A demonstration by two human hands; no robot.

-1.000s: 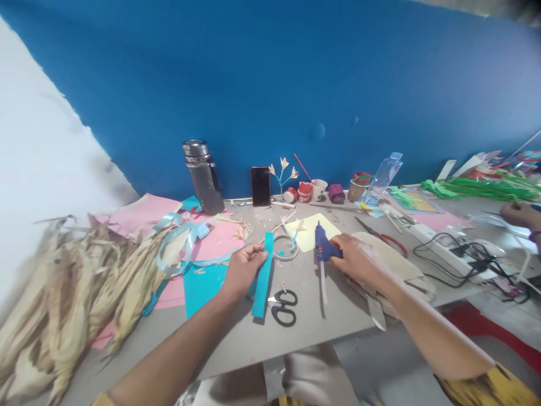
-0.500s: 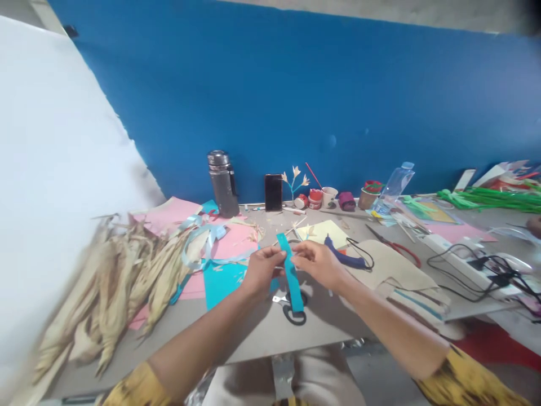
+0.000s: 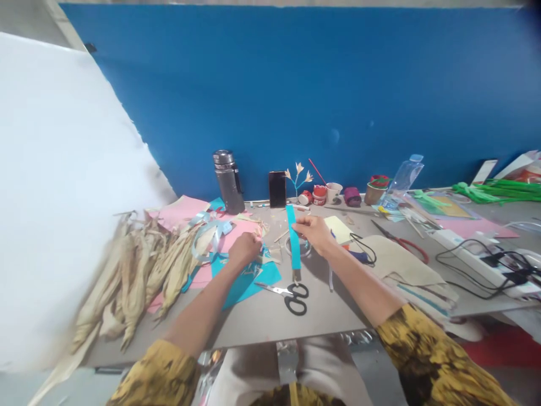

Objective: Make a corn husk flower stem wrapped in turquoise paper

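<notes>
A turquoise paper strip [image 3: 295, 251] hangs over the middle of the table, its upper part pinched in the fingers of my right hand [image 3: 315, 234]. Left of it, my left hand [image 3: 245, 248] is over pink and blue paper and pale scraps, its fingers curled; whatever they hold, if anything, is hidden. Black-handled scissors [image 3: 296, 299] lie below the strip, blades pointing left. Under my left forearm is blue paper [image 3: 243, 287] with small bits on it. A roll of clear tape [image 3: 304, 246] shows partly behind the strip.
Dried corn husks [image 3: 139, 276] and a light blue ribbon [image 3: 207, 239] lie to the left. At the back stand a grey flask [image 3: 229, 186], a phone [image 3: 278, 190] and a paper cup [image 3: 333, 193]. To the right are red-handled pliers or scissors [image 3: 406, 243] and a power strip [image 3: 469, 254].
My left hand has let go of the turquoise strip and moved left to the papers. My right hand keeps the strip, now farther from me, and the scissors below it are uncovered.
</notes>
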